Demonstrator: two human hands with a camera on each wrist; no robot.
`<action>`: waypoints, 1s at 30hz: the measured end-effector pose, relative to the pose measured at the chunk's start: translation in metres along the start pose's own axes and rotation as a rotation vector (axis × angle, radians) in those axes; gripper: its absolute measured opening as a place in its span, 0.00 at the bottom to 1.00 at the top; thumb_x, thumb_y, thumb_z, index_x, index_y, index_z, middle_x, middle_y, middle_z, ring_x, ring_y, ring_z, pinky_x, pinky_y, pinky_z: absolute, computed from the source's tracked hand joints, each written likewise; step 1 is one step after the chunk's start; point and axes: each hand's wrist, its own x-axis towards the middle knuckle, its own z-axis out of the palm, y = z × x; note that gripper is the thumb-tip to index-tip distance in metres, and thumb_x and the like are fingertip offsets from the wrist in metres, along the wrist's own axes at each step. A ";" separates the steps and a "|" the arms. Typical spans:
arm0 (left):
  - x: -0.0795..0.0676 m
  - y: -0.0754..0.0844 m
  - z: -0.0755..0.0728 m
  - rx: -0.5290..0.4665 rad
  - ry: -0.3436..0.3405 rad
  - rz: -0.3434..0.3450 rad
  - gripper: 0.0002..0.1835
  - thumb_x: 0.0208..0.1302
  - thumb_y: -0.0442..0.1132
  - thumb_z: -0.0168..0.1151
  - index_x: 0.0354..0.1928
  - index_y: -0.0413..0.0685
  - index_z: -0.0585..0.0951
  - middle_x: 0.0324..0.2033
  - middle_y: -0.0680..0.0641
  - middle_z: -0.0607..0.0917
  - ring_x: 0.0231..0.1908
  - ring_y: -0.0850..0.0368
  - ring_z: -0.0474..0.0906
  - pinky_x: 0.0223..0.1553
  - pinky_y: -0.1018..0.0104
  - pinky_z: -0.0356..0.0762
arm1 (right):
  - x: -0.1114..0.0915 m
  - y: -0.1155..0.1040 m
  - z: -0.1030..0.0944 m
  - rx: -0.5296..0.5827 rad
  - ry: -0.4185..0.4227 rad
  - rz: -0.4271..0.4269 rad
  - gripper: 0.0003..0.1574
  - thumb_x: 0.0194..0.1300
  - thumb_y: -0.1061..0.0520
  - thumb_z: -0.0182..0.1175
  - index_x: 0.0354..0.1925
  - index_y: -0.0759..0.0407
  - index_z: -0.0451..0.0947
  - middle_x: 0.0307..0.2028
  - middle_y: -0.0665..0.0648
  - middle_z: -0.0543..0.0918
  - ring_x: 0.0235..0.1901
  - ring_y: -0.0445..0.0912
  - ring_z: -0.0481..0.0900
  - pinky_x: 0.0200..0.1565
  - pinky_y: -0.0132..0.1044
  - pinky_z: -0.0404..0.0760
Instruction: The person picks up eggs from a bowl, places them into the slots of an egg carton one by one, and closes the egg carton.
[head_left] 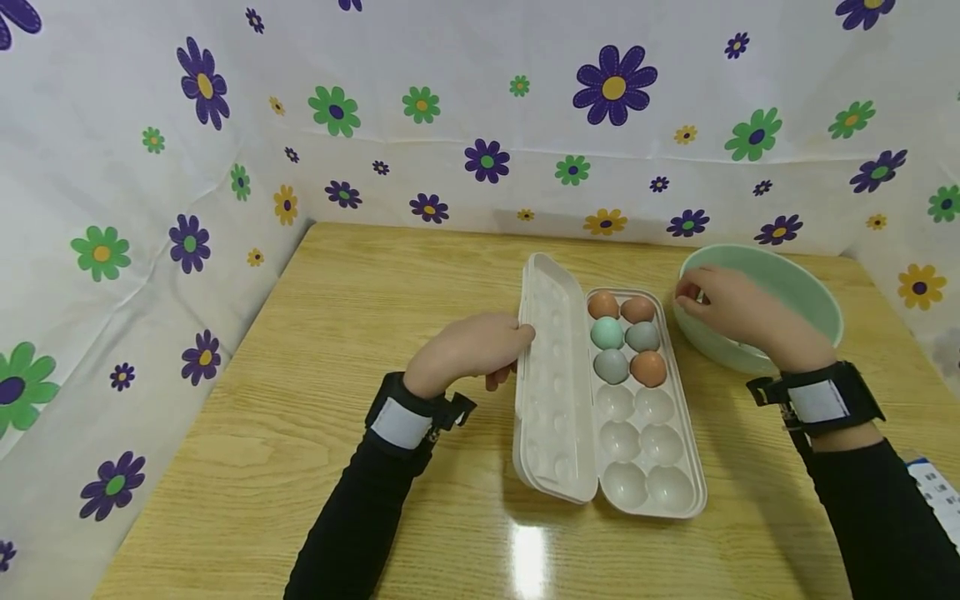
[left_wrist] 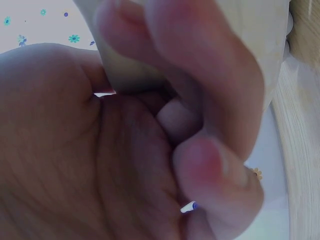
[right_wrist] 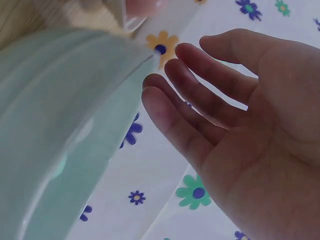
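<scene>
An egg carton point(head_left: 651, 467) stands open on the table, its lid point(head_left: 558, 375) raised on the left side. Brown, grey and mint-green eggs point(head_left: 648, 368) fill the far cups, while the nearer cups hold none. My left hand point(head_left: 472, 348) grips the lid's outer left edge, thumb on top; the left wrist view shows curled fingers point(left_wrist: 215, 65) around it. Over the left rim of a pale green bowl point(head_left: 795, 279) hovers my right hand point(head_left: 731, 304). Its fingers point(right_wrist: 205, 107) are loosely bent and hold nothing. Pale rounded shapes point(right_wrist: 82, 131) show at the bowl's wall, too blurred to identify.
The wooden table point(head_left: 360, 317) stretches left of the carton. A flower-patterned cloth point(head_left: 450, 100) hangs behind and at both sides. At the right edge lies a white and blue object point(head_left: 937, 492), partly behind the right sleeve.
</scene>
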 end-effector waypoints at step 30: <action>-0.001 0.000 0.001 0.009 0.009 -0.003 0.22 0.76 0.44 0.37 0.27 0.48 0.76 0.14 0.52 0.75 0.19 0.49 0.79 0.27 0.67 0.71 | 0.024 0.078 -0.017 -0.040 -0.083 0.131 0.18 0.72 0.62 0.51 0.50 0.77 0.75 0.44 0.75 0.82 0.44 0.64 0.81 0.50 0.61 0.77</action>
